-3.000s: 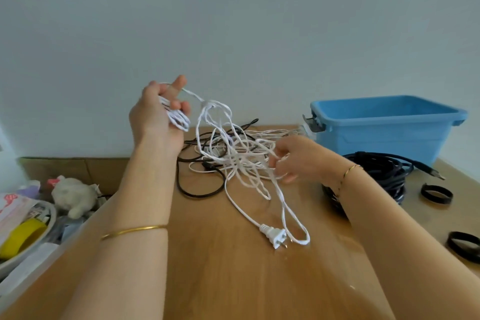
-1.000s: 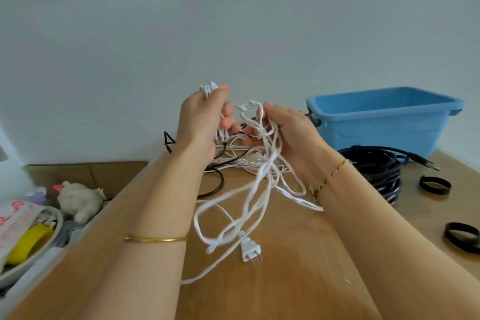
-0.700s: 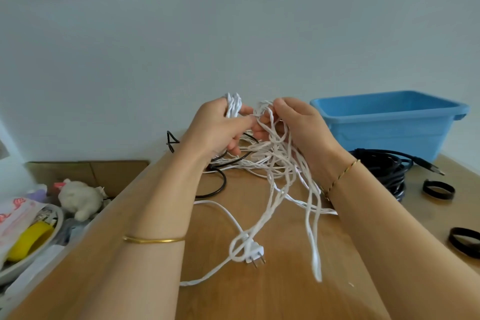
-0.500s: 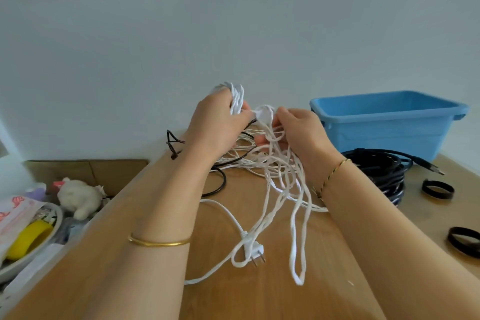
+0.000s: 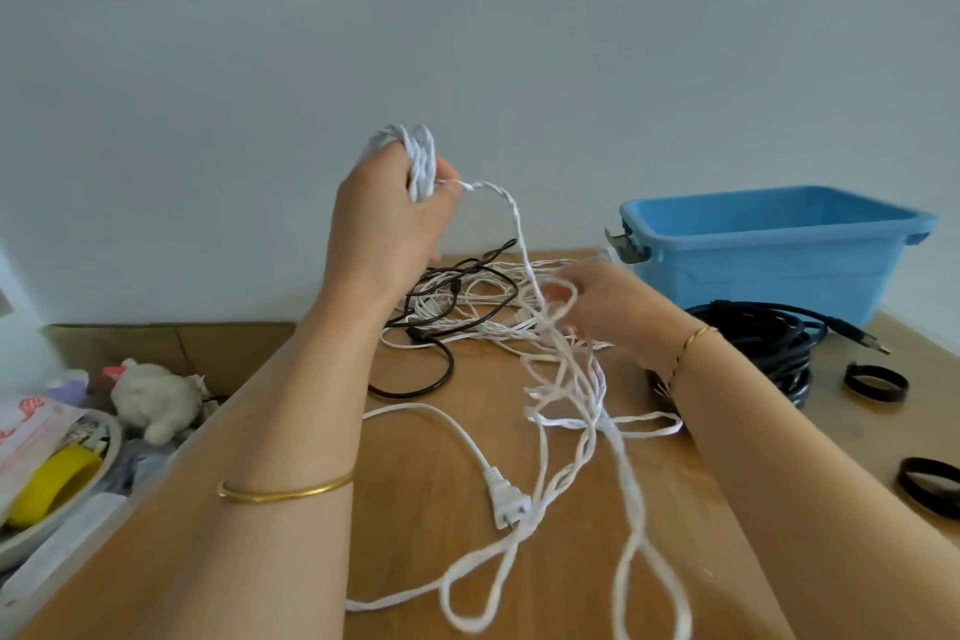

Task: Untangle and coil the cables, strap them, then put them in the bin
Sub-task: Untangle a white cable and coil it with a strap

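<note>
**Two hands on one white cable, coil held high**

Two hands work the white cable (image 5: 540,296). The left hand (image 5: 389,224) is raised above the table (image 5: 415,566), its fingers and thumb closed round a small bundle of wound turns that sticks out above the knuckles. From that grip one strand drops down and right to the right hand (image 5: 602,307). This hand is low, near the tabletop and blurred, with its fingers curled into several loose strands. Below it the slack falls in long loops across the wood, beside the cable's plug (image 5: 506,504). The blue bin (image 5: 769,255) stands behind the right hand. A coiled black cable (image 5: 769,343) lies in front of the bin, and two black straps (image 5: 875,382) lie further right.
</note>
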### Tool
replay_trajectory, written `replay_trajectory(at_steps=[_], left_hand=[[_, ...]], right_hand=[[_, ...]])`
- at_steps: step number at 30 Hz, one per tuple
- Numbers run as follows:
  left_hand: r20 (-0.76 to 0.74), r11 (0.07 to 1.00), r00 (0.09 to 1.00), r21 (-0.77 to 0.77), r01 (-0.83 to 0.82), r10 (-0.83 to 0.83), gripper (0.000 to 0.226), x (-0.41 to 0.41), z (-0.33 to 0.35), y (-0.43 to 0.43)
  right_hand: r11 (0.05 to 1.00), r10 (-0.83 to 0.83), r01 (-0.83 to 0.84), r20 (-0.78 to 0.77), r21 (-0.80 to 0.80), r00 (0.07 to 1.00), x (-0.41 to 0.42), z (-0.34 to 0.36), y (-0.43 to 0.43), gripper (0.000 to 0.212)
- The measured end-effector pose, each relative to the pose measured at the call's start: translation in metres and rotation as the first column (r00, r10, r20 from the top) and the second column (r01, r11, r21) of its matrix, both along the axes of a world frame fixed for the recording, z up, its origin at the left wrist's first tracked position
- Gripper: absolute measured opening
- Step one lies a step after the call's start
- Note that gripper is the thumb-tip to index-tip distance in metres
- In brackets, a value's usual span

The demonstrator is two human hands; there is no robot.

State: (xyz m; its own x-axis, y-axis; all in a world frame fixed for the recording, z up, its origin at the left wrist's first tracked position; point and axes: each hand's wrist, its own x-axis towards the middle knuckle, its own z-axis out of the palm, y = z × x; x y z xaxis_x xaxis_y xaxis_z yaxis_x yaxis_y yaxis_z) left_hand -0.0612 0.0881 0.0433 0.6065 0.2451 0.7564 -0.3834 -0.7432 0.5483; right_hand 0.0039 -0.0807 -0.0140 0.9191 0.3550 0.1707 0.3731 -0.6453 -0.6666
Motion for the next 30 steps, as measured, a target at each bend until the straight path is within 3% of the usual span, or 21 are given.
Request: replay_trajectory(at_steps=[2, 4, 6, 9, 11, 12, 14, 16, 20, 23, 25, 27, 28, 30], left_hand=[[-0.049, 0.999, 0.999, 0.043, 0.006, -0.004, 0.007, 0.001, -0.003, -0.003], [-0.084, 0.996, 0.996, 0.090, -0.002, 0.010, 0.010, 0.001, -0.003, -0.004], [-0.115, 0.993, 0.993, 0.119, 0.024, -0.010, 0.010, 0.000, -0.003, -0.005], [-0.161, 0.991, 0.980, 0.040, 0.124, -0.116, 0.007, 0.001, -0.006, -0.010], [-0.185, 0.930, 0.923, -0.217, 0.297, -0.338, 0.004, 0.001, -0.008, -0.012], [-0.143, 0.815, 0.859, -0.425, 0.395, -0.491, 0.009, 0.001, -0.007, -0.010], [0.075, 0.409, 0.701, -0.766, 0.496, -0.709, 0.020, 0.002, -0.002, -0.005], [0.286, 0.093, 0.602, -0.850, 0.519, -0.746, 0.033, 0.001, 0.001, -0.002], [0.564, -0.219, 0.474, -0.768, 0.602, -0.676, 0.046, 0.002, -0.001, -0.003], [0.695, -0.334, 0.410, -0.673, 0.660, -0.591, 0.029, 0.007, -0.003, -0.002], [0.710, -0.306, 0.457, -0.668, 0.678, -0.536, 0.022, 0.012, -0.004, 0.001], [0.620, -0.125, 0.588, -0.736, 0.666, -0.520, 0.021, 0.016, -0.008, 0.003], [0.536, 0.042, 0.670, -0.764, 0.644, -0.514, 0.017, 0.018, -0.010, 0.003], [0.281, 0.523, 0.859, -0.698, 0.488, -0.427, 0.021, 0.021, -0.017, 0.001]], right_hand=[[0.939, -0.055, 0.042, 0.029, 0.342, 0.998, -0.006, 0.012, 0.001, 0.041], [0.800, -0.057, 0.045, 0.001, 0.598, 0.998, -0.013, 0.025, -0.002, 0.055], [0.649, 0.077, -0.010, -0.053, 0.761, 0.996, -0.022, 0.035, -0.005, 0.048], [0.692, 0.235, -0.161, -0.009, 0.704, 0.972, -0.033, 0.038, 0.004, 0.019], [0.743, 0.227, -0.197, 0.037, 0.640, 0.973, -0.034, 0.035, 0.010, 0.012], [0.777, 0.172, -0.177, 0.066, 0.604, 0.983, -0.032, 0.033, 0.011, 0.011], [0.859, 0.063, -0.109, 0.108, 0.501, 0.992, -0.027, 0.030, 0.008, 0.014], [0.920, 0.054, -0.092, 0.109, 0.380, 0.993, -0.026, 0.028, 0.006, 0.017], [0.971, 0.149, -0.156, 0.050, 0.184, 0.988, -0.026, 0.026, 0.010, 0.025], [0.972, 0.231, -0.232, -0.030, -0.038, 0.972, -0.030, 0.026, 0.010, 0.025], [0.935, 0.307, -0.317, -0.082, -0.161, 0.948, -0.035, 0.026, 0.010, 0.020], [0.891, 0.385, -0.403, -0.123, -0.210, 0.915, -0.040, 0.027, 0.012, 0.014], [0.875, 0.414, -0.432, -0.123, -0.218, 0.902, -0.043, 0.029, 0.013, 0.014], [0.878, 0.430, -0.439, -0.089, -0.193, 0.899, -0.047, 0.034, 0.014, 0.014]])
